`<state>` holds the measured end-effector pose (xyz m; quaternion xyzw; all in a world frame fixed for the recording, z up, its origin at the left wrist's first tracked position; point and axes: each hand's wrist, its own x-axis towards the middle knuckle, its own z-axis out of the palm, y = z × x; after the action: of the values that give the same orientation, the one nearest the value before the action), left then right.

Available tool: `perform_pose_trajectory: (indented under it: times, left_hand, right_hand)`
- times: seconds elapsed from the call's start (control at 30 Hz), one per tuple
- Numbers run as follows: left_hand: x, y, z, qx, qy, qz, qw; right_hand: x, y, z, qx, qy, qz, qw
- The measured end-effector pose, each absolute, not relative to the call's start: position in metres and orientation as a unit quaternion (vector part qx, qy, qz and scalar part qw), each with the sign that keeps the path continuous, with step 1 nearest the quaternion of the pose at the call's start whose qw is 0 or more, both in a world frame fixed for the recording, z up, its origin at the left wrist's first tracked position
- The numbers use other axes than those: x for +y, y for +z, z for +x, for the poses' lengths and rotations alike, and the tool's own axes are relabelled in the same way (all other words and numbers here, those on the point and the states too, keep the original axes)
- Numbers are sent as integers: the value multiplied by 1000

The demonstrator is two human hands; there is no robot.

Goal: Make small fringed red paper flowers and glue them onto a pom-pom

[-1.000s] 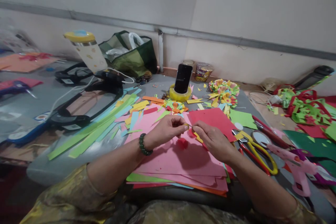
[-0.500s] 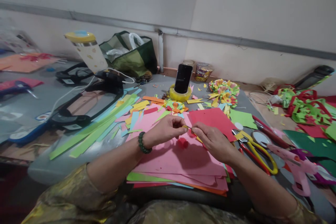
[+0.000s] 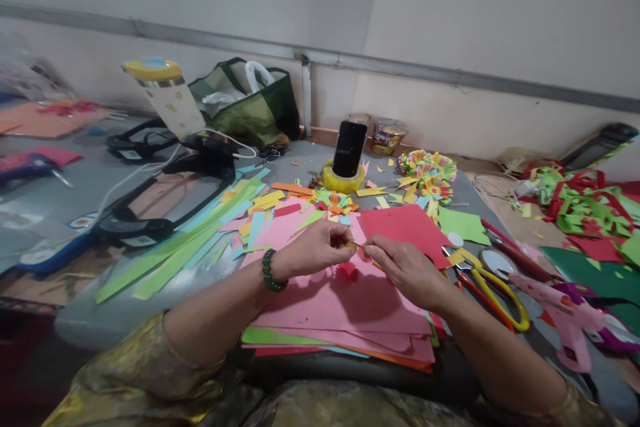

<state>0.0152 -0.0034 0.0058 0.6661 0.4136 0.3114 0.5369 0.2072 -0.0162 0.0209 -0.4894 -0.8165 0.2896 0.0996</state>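
My left hand (image 3: 325, 247), with a green bead bracelet at the wrist, pinches a small yellow piece (image 3: 352, 245) over a stack of pink paper (image 3: 320, 307). Close on its right, my right hand (image 3: 400, 263) is closed on a thin stick-like item whose tip meets the yellow piece; most of it is hidden by the fingers. Below and between the hands, a small red paper curl (image 3: 349, 272) lies on the pink paper. A red sheet (image 3: 407, 227) lies behind my right hand. Colourful paper flowers (image 3: 430, 173) sit farther back.
A phone (image 3: 349, 150) stands in a yellow tape roll (image 3: 343, 178). Paper strips (image 3: 200, 233) and a black strap frame lie left, near a tumbler (image 3: 167, 97) and green bag (image 3: 250, 107). Yellow-handled scissors (image 3: 505, 293), pliers and a pink glue gun (image 3: 560, 320) lie right.
Both hands stay nearly in place, with only a slight shift of the fingers around the small yellow piece. The objects on the table look the same.
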Motion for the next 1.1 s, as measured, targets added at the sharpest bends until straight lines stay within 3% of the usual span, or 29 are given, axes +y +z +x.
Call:
perform_pose_trajectory:
  times: [0.13, 0.37, 0.53, 0.7, 1.1]
  left_hand:
    - [-3, 5, 15, 410, 311, 660, 547]
    - [1, 4, 10, 386, 323, 548, 668]
    - [3, 2, 8, 375, 323, 512, 702]
    - [2, 1, 8, 360, 290, 540, 704]
    - [-1, 3, 10, 338, 276, 621, 651]
  right_hand:
    - [-15, 21, 208, -809, 316, -479, 124]
    - [-7, 17, 211, -721, 375, -478, 334]
    - [-10, 7, 210, -799, 283, -376, 374]
    - [-8, 0, 215, -888, 137, -256, 357]
    - [-7, -3, 217, -916, 91, -238, 308]
